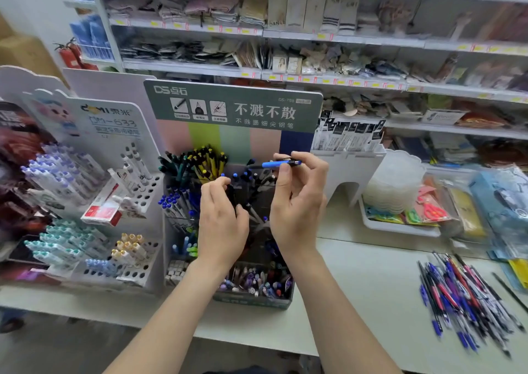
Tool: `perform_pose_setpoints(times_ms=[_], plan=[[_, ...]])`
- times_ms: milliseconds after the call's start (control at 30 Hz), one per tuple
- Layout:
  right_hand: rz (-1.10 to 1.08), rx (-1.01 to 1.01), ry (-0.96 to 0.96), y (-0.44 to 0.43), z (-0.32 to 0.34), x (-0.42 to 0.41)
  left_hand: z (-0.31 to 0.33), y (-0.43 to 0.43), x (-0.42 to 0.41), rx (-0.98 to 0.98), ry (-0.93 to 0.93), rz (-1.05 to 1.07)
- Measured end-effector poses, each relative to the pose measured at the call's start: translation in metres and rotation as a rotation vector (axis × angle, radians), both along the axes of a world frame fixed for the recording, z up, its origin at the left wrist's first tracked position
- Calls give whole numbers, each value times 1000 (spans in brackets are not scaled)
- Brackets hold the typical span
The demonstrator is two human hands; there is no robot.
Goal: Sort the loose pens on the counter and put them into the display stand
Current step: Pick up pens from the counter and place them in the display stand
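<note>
at the far left a white pen rack holds rows of capped pens, with a red-and-white box leaning on it. just beside it stands the green display stand, its tiered compartments packed with pens. the left hand is over the stand's middle compartments, fingers curled among dark pens; whether they grip one cannot be told. the right hand pinches a blue pen between thumb and fingers, level above the upper compartments. farther right on the table sits a white tray of packets, then a heap of loose pens, well apart from the stand.
</note>
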State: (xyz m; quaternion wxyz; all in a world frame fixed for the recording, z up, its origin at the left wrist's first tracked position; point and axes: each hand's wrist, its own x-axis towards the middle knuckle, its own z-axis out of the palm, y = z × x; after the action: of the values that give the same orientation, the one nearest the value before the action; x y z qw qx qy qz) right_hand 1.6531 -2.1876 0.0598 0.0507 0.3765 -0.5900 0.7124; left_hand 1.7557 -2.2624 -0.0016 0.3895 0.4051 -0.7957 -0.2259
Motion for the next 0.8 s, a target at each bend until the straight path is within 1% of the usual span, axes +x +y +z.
perform_pose_setpoints(times_ms=[67, 167, 233, 267, 300, 367, 400, 467, 500, 600, 633, 733, 767, 800], plan=[[-19, 62, 140, -18, -1, -3, 6, -4, 2, 50, 39, -12], [14, 315, 386, -44, -13, -8, 11, -11, 3, 46, -4, -37], [-93, 464, 568, -54, -23, -11, 13, -16, 4, 42, -17, -79], [-177, 500, 599, -57, -26, -13, 13, -17, 4, 46, -10, -95], [-257, 520, 584, -58, -26, -16, 14, -18, 4, 54, -2, -101], [-336, 551, 554, -59, -24, -19, 16, -19, 6, 48, 4, -114], [-292, 576, 569, -59, -22, -19, 16, -21, 6, 26, 3, -119], [-111, 631, 623, -59, -18, -20, 17, -27, 7, -25, 4, -106], [-59, 675, 641, -60, -16, -21, 18, -31, 6, -48, 3, -91], [-152, 838, 646, -64, -8, -28, 25, -43, 2, -89, -40, -69], [-144, 894, 664, -65, -5, -29, 27, -46, -1, -77, -50, -59], [101, 954, 778, -69, 2, -21, 34, -55, -5, -29, -32, 6], [141, 956, 777, -69, 3, -20, 35, -57, -5, -16, -16, 17], [105, 964, 768, -70, 3, -20, 35, -58, -5, -5, 0, 6]])
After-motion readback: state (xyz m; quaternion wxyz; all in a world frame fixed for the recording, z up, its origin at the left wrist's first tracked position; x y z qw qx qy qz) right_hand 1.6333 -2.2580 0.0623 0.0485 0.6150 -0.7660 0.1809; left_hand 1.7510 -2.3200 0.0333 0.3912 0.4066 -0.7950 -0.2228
